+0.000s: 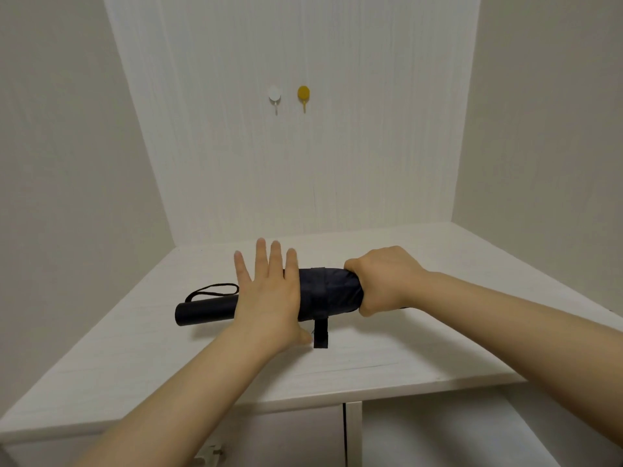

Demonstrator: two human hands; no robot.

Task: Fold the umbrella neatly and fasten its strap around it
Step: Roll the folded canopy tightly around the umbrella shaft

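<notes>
The dark navy folded fabric umbrella lies crosswise mid-way on the white wooden cabinet top, its black cylindrical handle pointing to nine o'clock. Its black fastening strap hangs loose toward six o'clock. The canopy looks soft and slippery, likely to unroll; the handle is stiff. The left hand presses flat, fingers straight. The right hand clenches the three o'clock end. Best to pinch the strap's free tab.
</notes>
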